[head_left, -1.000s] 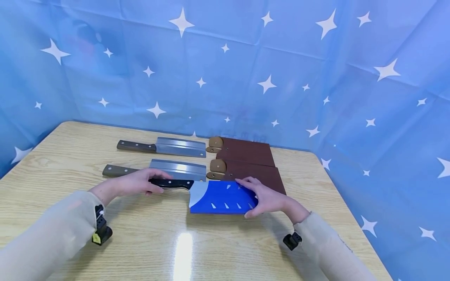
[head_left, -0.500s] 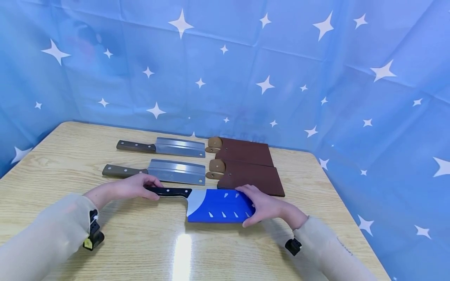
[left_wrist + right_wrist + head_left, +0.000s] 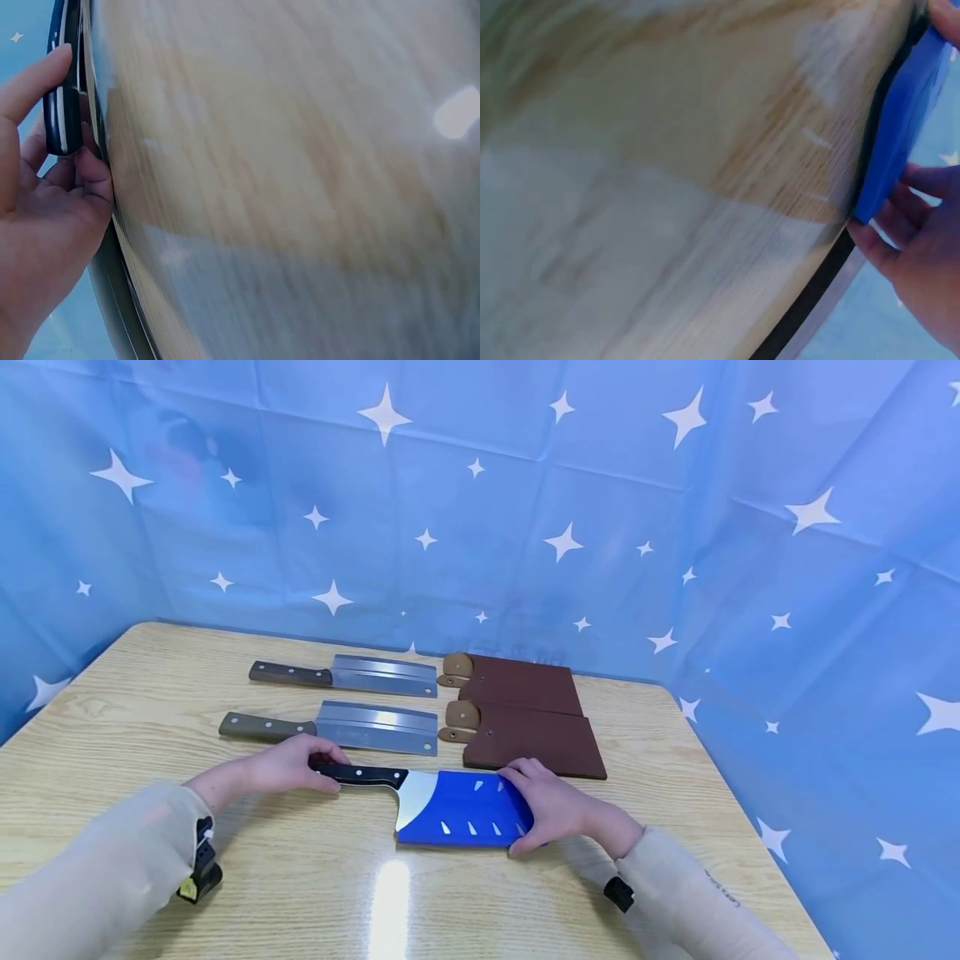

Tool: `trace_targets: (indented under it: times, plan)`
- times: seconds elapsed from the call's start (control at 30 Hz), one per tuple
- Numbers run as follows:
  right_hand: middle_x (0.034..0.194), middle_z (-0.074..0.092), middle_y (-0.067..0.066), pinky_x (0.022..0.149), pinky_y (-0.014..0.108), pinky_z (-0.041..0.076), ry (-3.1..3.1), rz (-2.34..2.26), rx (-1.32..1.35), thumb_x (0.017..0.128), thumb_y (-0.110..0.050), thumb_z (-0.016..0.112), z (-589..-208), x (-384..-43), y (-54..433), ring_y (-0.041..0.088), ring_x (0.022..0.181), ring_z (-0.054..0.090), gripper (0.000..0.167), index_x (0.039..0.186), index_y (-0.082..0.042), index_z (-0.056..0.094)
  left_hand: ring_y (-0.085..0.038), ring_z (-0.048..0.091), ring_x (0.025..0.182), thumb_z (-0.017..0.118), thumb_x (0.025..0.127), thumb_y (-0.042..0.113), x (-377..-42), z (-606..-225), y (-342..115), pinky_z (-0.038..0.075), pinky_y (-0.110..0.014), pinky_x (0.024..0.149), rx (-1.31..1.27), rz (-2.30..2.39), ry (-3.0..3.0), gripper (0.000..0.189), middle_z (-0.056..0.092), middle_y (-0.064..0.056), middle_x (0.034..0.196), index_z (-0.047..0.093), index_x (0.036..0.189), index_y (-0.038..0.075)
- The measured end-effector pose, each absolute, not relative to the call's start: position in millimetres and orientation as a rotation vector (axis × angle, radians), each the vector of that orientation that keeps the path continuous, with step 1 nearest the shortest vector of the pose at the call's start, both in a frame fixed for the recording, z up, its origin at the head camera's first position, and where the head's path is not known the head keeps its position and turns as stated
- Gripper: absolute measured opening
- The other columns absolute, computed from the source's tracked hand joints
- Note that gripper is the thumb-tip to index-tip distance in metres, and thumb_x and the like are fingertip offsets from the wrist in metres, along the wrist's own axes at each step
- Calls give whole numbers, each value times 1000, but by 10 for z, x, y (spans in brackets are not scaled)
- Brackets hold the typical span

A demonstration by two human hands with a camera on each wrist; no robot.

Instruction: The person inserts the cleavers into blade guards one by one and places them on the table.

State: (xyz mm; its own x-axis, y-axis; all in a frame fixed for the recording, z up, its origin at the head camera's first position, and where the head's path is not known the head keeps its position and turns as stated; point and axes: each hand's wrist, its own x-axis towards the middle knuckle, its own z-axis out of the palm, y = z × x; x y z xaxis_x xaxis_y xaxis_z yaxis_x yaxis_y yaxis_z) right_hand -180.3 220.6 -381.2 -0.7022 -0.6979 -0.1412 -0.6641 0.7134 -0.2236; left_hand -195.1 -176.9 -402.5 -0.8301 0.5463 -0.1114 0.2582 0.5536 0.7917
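My left hand [image 3: 288, 766] pinches the black handle [image 3: 369, 776] of a cleaver between thumb and fingers. A blue blade cover [image 3: 468, 814] with white cut-outs encloses most of its blade; only a pale strip of blade [image 3: 415, 797] shows beside the handle. Spanning the cover's right end, my right hand [image 3: 547, 806] grips its upper and lower edges. In the left wrist view the handle end [image 3: 64, 120] lies under my thumb. The right wrist view shows my fingers at the cover's edge [image 3: 900, 120]. The cleaver lies flat, on or just above the table.
Behind, two bare cleavers lie in parallel, a far one [image 3: 385, 675] and a nearer one [image 3: 378, 727], handles leftward. Right of them are two brown leather sheaths [image 3: 525, 681] with tan straps, the nearer sheath [image 3: 540, 742] close to my right hand. A starry blue curtain [image 3: 480, 527] backs the wooden table [image 3: 300, 893].
Both hands have brought the cleaver in its blue cover down and nearer to me, slightly leftward. The nearer bare cleaver is less hidden now. Both hands keep their hold.
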Motion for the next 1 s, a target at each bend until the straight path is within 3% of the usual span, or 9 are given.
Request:
trace_targets:
  times: [0.33,0.53,0.8,1.0]
  plan:
    - [134,44,11,96,41,44,2729,-117,-1102,64,-61,75,-3797,-1815,2204,24,120,41,102,140,-3,40,-15,55,93,70,82,22,-1946,-3937,-1866,47,-25,78,635,1204,2473,38,62,-11,108,62,113,1]
    - [133,46,9,97,45,42,2772,-255,-1110,67,-59,74,-3691,-1902,2284,26,122,42,90,138,-10,45,-14,56,92,68,84,21,-2007,-3807,-2028,48,-23,77,630,1229,2523,38,63,-14,107,60,114,-2]
    - [145,36,16,103,62,27,2844,-383,-968,72,-50,74,-3544,-2219,2444,38,133,30,91,145,-11,35,-21,58,97,67,85,23,-2169,-3672,-2194,47,-31,81,570,1204,2654,41,65,-14,109,59,118,-1]
    - [150,27,20,104,65,21,2865,-414,-754,75,-52,71,-3558,-2456,2592,42,136,21,95,148,-10,27,-23,59,99,68,85,22,-2239,-3708,-2309,47,-31,83,532,1202,2681,42,65,-17,110,58,118,-3]
